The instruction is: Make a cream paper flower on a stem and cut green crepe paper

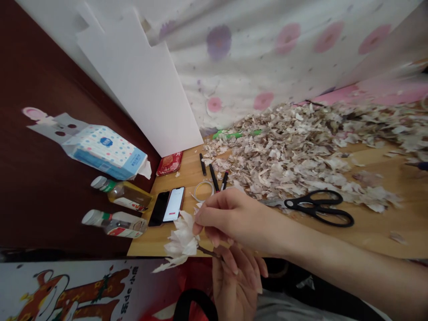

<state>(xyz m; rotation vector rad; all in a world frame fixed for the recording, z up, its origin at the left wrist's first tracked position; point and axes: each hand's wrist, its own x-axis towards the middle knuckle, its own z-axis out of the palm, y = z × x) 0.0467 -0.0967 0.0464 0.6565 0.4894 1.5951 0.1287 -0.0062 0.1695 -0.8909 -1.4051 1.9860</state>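
Note:
A handmade white flower (182,240) of thin, papery petals is held up just past the table's front edge. Its dark, thin stem (209,252) sits between the thumb and fingers of my left hand (237,276), palm turned up. Above it, my right hand (230,216) reaches in from the right. Its thumb and fingertips are pinched at the petals on the flower's right side; whether a separate petal is between them is hidden. Right of my hands, a large heap of dry, pale petals (284,147) spreads over the wooden table (374,232).
Black-handled scissors (317,207) lie by the heap. Behind my right hand are several pens (214,177) and a tape roll (203,191). Two phones (174,204), two bottles (129,195) and a tissue pack (107,151) are at left. White board (140,84) stands behind.

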